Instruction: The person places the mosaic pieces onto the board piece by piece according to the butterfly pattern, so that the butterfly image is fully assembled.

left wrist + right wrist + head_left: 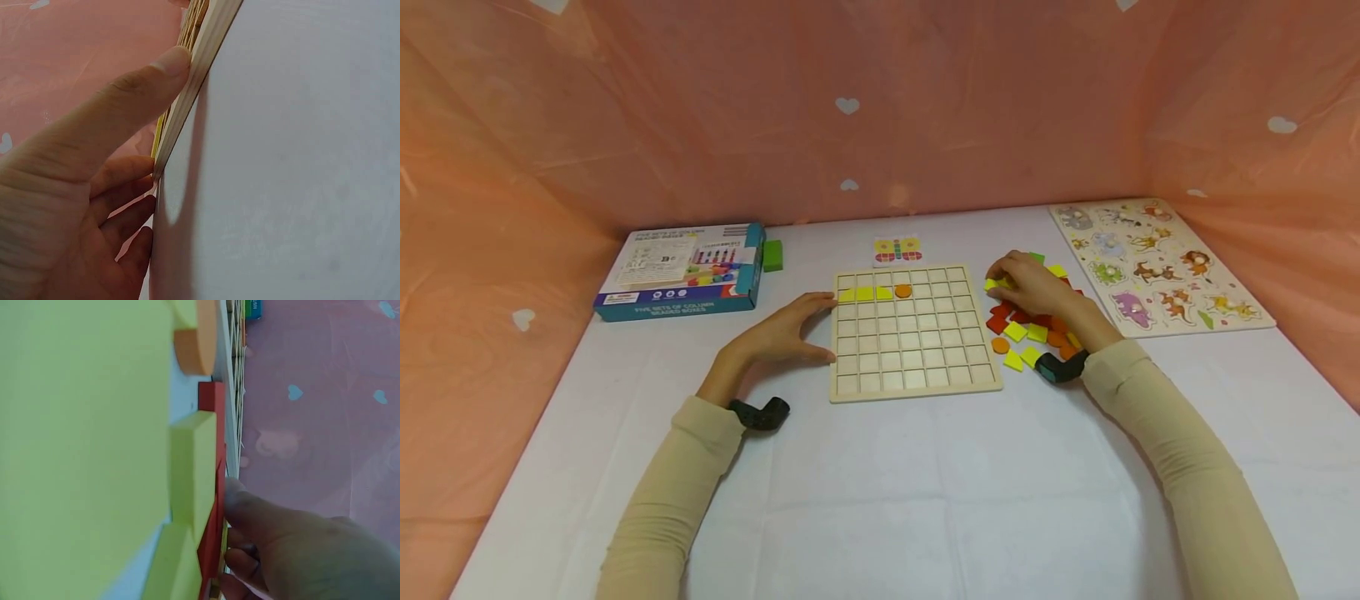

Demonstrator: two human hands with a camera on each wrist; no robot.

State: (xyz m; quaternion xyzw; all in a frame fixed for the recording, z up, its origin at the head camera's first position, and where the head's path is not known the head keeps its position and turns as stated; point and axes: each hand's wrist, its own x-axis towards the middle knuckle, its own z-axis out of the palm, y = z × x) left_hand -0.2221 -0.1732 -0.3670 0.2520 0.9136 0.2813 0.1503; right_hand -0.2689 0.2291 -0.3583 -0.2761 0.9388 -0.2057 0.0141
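In the head view a wooden grid board (891, 342) lies flat on the white table. Its upper row bears three yellow tiles (865, 293) and an orange disc (903, 291). My left hand (786, 332) rests against the board's left edge, thumb and fingers spread apart; the left wrist view shows the thumb (169, 65) touching the rim. To the right of the board, my right hand (1030, 285) pinches a yellow tile (995, 284) at its fingertips, over a loose pile of yellow, red (996, 325) and orange pieces. The hand hides part of this pile.
Behind the board lies a small pattern card (897, 250). A boxed toy set (681, 271) stands at the back left beside a green block (772, 256). At the right lies an animal puzzle board (1157, 267). Pink cloth (880, 125) hangs behind the table.
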